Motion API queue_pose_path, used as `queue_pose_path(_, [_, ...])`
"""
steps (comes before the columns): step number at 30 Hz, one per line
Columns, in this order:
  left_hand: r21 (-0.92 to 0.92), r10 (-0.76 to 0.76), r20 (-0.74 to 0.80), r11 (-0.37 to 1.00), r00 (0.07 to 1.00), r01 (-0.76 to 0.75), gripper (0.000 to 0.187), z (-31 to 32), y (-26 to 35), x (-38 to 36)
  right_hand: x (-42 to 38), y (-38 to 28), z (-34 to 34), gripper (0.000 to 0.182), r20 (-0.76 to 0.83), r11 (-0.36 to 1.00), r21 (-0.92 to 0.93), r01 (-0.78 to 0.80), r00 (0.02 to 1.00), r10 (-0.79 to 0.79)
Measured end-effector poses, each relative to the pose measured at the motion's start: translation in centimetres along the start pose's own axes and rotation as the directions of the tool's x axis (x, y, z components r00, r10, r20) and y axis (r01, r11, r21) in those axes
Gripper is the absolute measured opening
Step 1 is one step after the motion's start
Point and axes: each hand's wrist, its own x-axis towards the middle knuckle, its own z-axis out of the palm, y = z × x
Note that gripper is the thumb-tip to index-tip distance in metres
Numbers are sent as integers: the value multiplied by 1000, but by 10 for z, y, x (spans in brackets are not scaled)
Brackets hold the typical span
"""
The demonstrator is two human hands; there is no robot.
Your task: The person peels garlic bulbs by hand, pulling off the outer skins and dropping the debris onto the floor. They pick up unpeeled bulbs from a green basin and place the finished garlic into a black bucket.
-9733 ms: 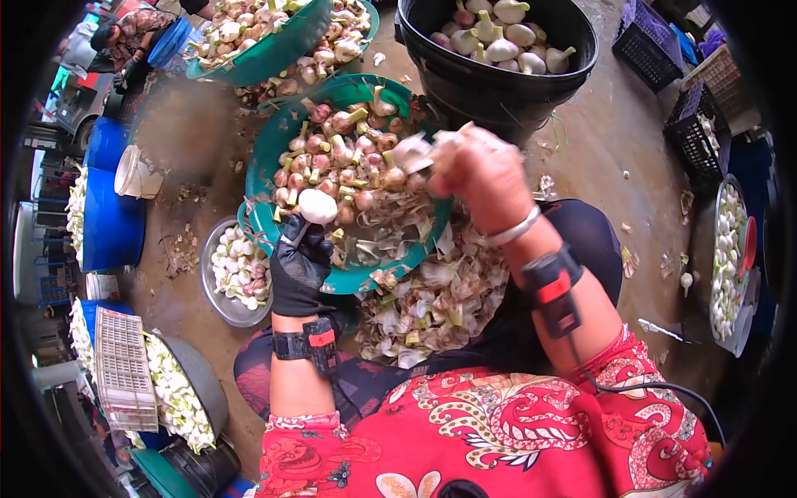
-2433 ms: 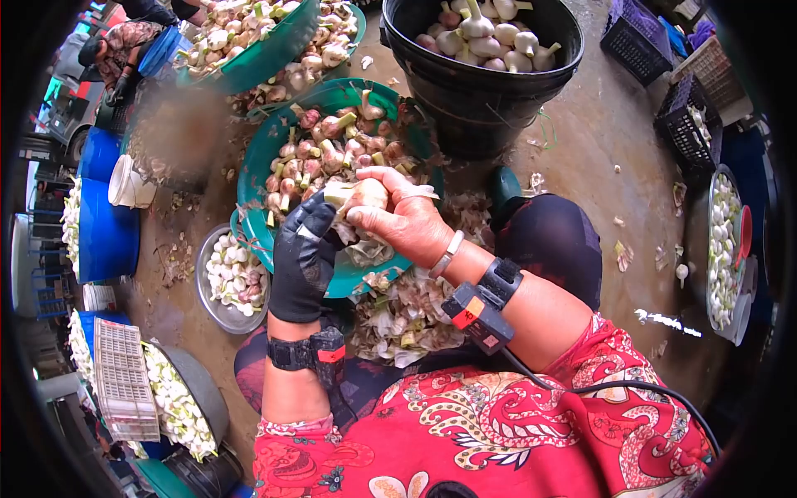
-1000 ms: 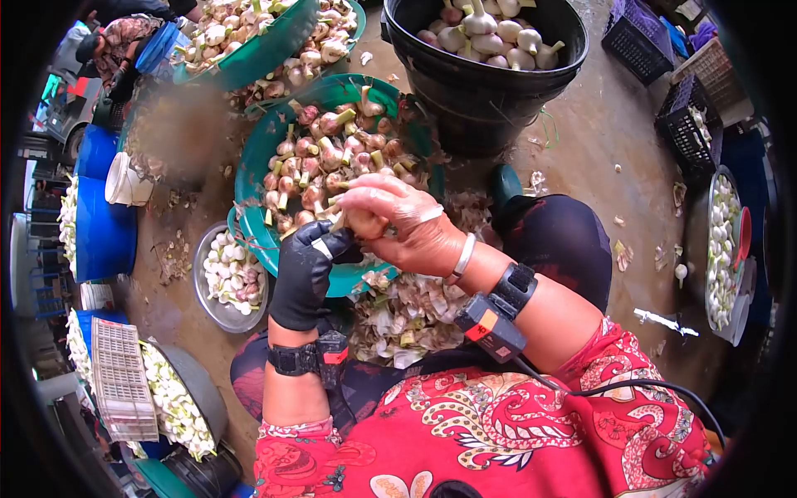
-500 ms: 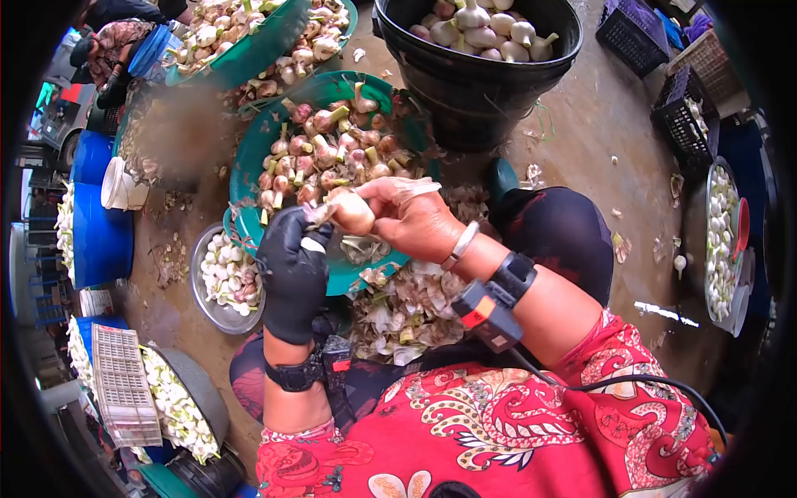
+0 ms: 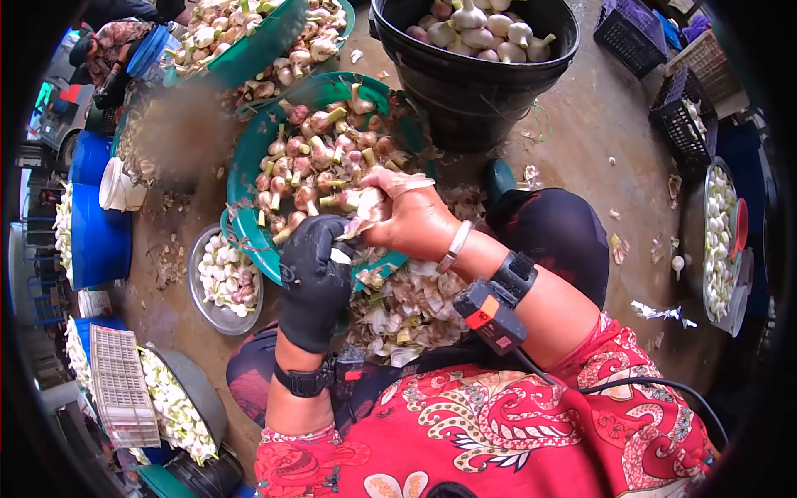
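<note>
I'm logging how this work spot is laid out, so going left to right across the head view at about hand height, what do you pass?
Blue barrel → metal bowl of peeled garlic → gloved left hand → garlic bulb being peeled → bare right hand → tray of white cloves at far right.

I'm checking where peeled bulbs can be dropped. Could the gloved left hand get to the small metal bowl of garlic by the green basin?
Probably yes. The left hand is beside the metal bowl, with nothing between them, though its fingers are busy on the garlic bulb.
</note>
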Motion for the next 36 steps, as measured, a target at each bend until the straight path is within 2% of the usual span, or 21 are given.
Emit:
queue_pose_path(2, [-28, 2, 32, 1000, 999, -1, 20, 0, 3, -1, -2, -5, -10, 44, 10, 1000, 9, 1, 1000, -1])
queue_pose_path(3, [-415, -297, 51, 862, 954, 291, 25, 1, 5, -1, -2, -9, -15, 43, 78, 939, 309, -154, 988, 137])
queue_pose_path(4, [-712, -537, 187, 503, 823, 490, 30, 1, 7, -2, -2, -10, -18, 41, 187, 766, 565, -307, 952, 244])
queue_pose_path(5, [-705, -489, 149, 557, 860, 439, 39, -7, 1, -3, 0, -7, -22, 40, 245, 567, 750, -339, 940, 238])
queue_pose_path(6, [-827, -535, 220, 341, 815, 447, 44, -12, -7, -4, -1, -13, -25, 39, 282, 480, 792, -378, 923, 262])
queue_pose_path(8, [-856, -487, 270, 274, 831, 439, 45, -5, -18, -5, -3, -7, -19, 38, 424, 305, 836, -457, 890, 169])
queue_pose_path(11, [-925, -415, 340, 14, 844, 379, 42, 5, -12, -7, -6, -7, -17, 37, 592, 188, 786, -589, 805, 44])
queue_pose_path(14, [-910, -477, 331, 66, 814, 409, 34, 6, -11, -2, -9, -15, -18, 40, 582, 308, 739, -599, 798, 155])
queue_pose_path(16, [-884, -502, 332, 129, 799, 449, 26, -2, -14, -2, -5, -19, -13, 28, 551, 362, 696, -620, 785, 284])
queue_pose_path(17, [-809, -491, 312, 312, 813, 498, 23, -3, -21, -4, 0, 0, -3, 22, 122, 829, 543, -138, 989, 85])
queue_pose_path(18, [-700, -478, 296, 480, 827, 528, 20, -4, -29, -8, 2, -4, -1, 16, -180, 937, 65, 343, 928, -328])
queue_pose_path(19, [-872, -525, 271, 221, 807, 437, 20, 2, -47, -12, -2, -9, -4, 7, -263, 874, -146, 463, 834, -486])
queue_pose_path(20, [-878, -533, 111, 342, 838, 334, 22, 5, -51, -8, -6, -10, -6, 7, -258, 873, -144, 466, 834, -487])
queue_pose_path(22, [-765, -486, 39, 548, 873, 339, 23, -8, -51, -11, -21, -11, -6, 12, 277, 863, -43, 504, 835, -475])
queue_pose_path(23, [-762, -487, 32, 553, 873, 337, 23, -9, -51, -11, -31, -5, 2, 16, 583, 960, -122, 253, 801, -137])
queue_pose_path(24, [-791, -542, 90, 470, 836, 390, 22, -9, -51, -10, -42, -2, 5, 15, 575, 946, -265, 187, 818, -1])
queue_pose_path(25, [-814, -588, 153, 381, 794, 438, 21, -8, -51, -9, -38, 5, 4, 13, 462, 944, -221, 245, 879, -120])
queue_pose_path(27, [-790, -586, 149, 414, 797, 453, 22, -4, -42, -9, -21, 3, -5, 13, 99, 933, -124, 337, 940, -327])
queue_pose_path(28, [-762, -583, 139, 454, 801, 463, 22, -4, -37, -6, -18, -10, -13, 11, -50, 975, -129, 179, 981, -187])
queue_pose_path(30, [-708, -570, 140, 514, 809, 484, 20, -5, -22, -1, -15, -19, -12, 11, -163, 982, 8, 189, 969, -185])
queue_pose_path(36, [-591, -570, 178, 590, 802, 550, 18, -5, -2, 8, -8, -11, -8, 10, -62, 947, -58, 315, 946, -319])
